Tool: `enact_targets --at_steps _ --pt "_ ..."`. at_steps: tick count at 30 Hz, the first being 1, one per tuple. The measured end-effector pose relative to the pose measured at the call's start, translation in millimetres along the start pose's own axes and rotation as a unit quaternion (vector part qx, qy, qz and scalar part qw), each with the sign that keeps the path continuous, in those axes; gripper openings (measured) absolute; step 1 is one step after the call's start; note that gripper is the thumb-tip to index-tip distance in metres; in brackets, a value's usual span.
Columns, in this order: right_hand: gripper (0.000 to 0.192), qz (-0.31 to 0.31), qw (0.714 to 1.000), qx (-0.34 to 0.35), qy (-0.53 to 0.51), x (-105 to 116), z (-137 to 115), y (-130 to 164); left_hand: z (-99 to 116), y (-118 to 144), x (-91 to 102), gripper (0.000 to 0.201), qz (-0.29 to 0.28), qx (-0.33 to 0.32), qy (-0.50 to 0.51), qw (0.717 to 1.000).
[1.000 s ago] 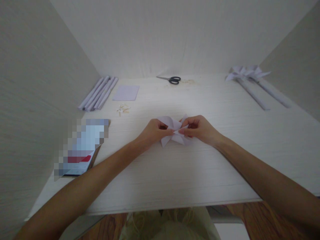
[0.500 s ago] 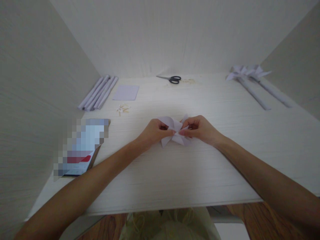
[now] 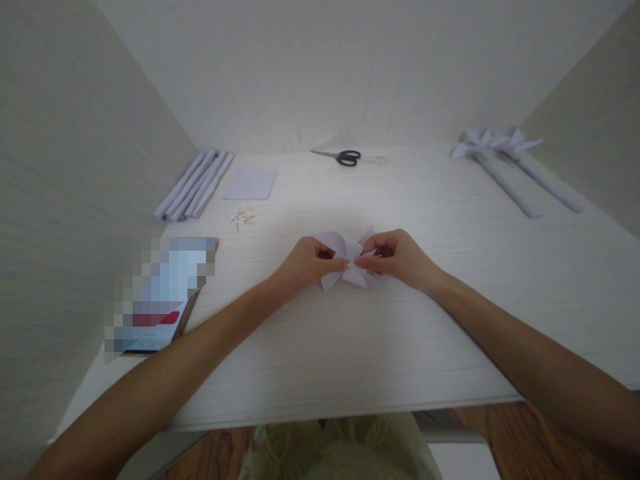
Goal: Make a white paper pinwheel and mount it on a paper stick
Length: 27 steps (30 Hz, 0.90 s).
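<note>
Head view: both hands pinch a folded white paper pinwheel at the middle of the desk.

Left hand point(image 3: 306, 261) and right hand point(image 3: 397, 257) meet fingertip to fingertip, each closed on the paper pinwheel point(image 3: 346, 263), which sits low over the desk point(image 3: 380, 347). Far off lie scissors point(image 3: 341, 157), a flat paper sheet point(image 3: 250, 184), rolled paper tubes point(image 3: 193, 185) at the left, small wooden bits point(image 3: 243, 217) near them, and two finished pinwheels on sticks point(image 3: 505, 163) at the right.
</note>
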State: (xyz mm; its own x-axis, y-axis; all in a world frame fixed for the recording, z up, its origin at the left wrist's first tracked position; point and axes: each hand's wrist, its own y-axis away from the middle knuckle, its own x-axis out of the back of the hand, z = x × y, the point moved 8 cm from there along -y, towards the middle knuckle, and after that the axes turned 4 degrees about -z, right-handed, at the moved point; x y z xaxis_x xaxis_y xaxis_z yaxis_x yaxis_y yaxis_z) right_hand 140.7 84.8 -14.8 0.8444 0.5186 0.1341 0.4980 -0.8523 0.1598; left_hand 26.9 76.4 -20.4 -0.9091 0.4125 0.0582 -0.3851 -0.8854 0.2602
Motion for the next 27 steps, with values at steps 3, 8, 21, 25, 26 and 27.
enact_targets --at_steps 3,8,21,25,26,27 --pt "0.021 0.010 1.000 0.001 0.001 0.1 -1.0 0.8 -0.3 0.3 0.6 0.013 0.003 0.000 -0.001 1.000" --pt "0.022 0.024 1.000 -0.008 -0.004 -0.4 -1.8 2.0 -0.2 0.2 0.1 0.011 0.003 -0.001 0.003 1.000" --pt "0.019 0.036 0.999 0.006 0.004 0.5 -3.3 1.8 -0.7 -0.2 1.1 0.012 0.010 0.009 -0.002 1.000" --pt "0.019 0.043 0.999 0.009 0.001 0.7 -3.8 1.7 -1.8 -0.3 0.9 0.010 0.007 0.006 -0.003 1.000" --pt "0.019 0.045 0.999 0.009 0.001 0.6 -3.8 1.7 -2.1 -0.2 1.0 0.009 0.006 0.005 -0.003 1.000" --pt "0.018 0.046 0.999 0.009 0.001 0.6 -3.7 1.7 -2.4 -0.1 0.9 0.008 0.005 0.004 -0.003 1.000"
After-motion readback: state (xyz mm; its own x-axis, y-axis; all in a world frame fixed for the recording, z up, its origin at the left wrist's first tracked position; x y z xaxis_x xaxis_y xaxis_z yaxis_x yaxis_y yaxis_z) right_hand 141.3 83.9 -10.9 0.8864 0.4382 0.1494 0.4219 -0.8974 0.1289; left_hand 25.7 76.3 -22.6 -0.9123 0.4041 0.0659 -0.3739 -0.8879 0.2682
